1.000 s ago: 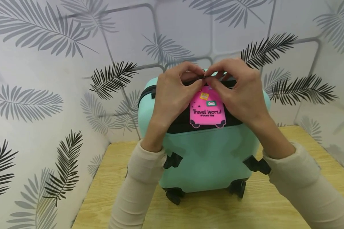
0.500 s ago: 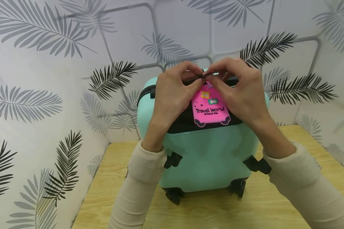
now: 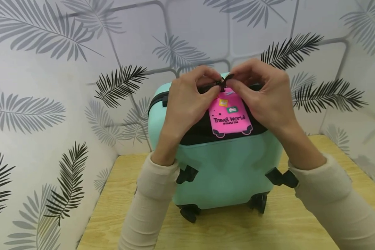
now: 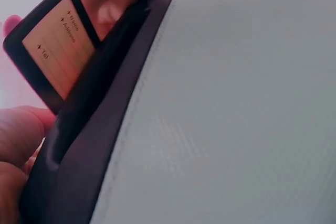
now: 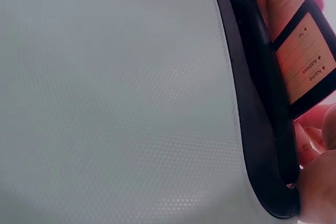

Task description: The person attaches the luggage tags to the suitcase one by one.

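A pink luggage tag [image 3: 229, 119] printed "Travel World" hangs, slightly tilted, in front of the black top part of a mint-green suitcase [image 3: 228, 170]. My left hand [image 3: 187, 102] pinches the tag's black strap near its upper end. From the other side, my right hand [image 3: 265, 95] pinches the free end of the strap [image 3: 229, 77] between thumb and fingers, its tip sticking up. Both wrist views show the tag's back, a dark-framed card [image 4: 60, 51] with Name, Address and Tel lines, beside the suitcase's black handle [image 5: 262, 72]. Fingers partly cover the strap's fastening.
The suitcase stands upright on its black wheels [image 3: 189, 212] on a wood-grain table [image 3: 231, 232]. Close behind it rises a wall [image 3: 200, 27] with a leaf pattern. A black zip band [image 3: 157, 99] runs along the suitcase's left side.
My right hand has drawn a little to the right, and more of the strap's end shows. The tag has swung slightly right and tilted. My left hand has hardly moved.
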The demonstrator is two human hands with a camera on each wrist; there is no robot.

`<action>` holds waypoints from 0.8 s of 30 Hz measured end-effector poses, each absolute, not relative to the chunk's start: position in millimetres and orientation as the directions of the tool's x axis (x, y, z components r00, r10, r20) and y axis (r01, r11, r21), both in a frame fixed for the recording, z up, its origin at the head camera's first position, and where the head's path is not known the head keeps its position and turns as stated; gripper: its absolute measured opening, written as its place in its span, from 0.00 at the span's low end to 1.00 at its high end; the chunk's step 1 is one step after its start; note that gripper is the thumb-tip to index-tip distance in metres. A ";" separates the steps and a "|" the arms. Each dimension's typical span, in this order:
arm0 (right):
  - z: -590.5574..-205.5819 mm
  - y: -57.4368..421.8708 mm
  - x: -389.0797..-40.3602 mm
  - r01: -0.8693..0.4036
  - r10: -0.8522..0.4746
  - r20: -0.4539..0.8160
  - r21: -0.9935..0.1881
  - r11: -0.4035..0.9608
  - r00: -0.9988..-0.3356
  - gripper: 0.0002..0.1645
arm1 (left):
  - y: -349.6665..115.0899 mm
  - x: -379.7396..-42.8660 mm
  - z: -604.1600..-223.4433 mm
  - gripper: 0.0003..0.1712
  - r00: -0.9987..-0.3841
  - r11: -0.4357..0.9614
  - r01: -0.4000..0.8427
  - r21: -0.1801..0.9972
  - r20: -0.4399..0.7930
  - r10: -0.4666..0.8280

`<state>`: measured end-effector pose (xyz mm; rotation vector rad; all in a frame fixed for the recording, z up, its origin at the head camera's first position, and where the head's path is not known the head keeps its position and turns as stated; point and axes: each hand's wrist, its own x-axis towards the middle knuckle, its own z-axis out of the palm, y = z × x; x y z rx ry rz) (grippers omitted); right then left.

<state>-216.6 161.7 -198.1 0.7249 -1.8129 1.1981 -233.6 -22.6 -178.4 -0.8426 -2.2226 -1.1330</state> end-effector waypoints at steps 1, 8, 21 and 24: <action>-197.6 161.9 -216.2 -0.805 -0.026 0.866 -0.453 0.383 -0.499 0.07 | -23.1 -233.7 -177.9 0.10 -0.680 0.446 0.721 0.530 0.666 0.306; -196.0 163.9 -212.8 -0.786 -0.072 0.838 -0.473 0.399 -0.541 0.08 | -24.6 -233.2 -177.0 0.17 -0.693 0.384 0.719 0.579 0.636 0.339; -196.5 164.0 -212.5 -0.782 -0.083 0.822 -0.499 0.374 -0.564 0.09 | -25.4 -231.6 -178.1 0.16 -0.672 0.452 0.733 0.509 0.645 0.364; -196.3 164.3 -212.8 -0.787 -0.087 0.826 -0.492 0.371 -0.557 0.13 | -25.6 -231.3 -177.8 0.15 -0.664 0.455 0.740 0.496 0.650 0.370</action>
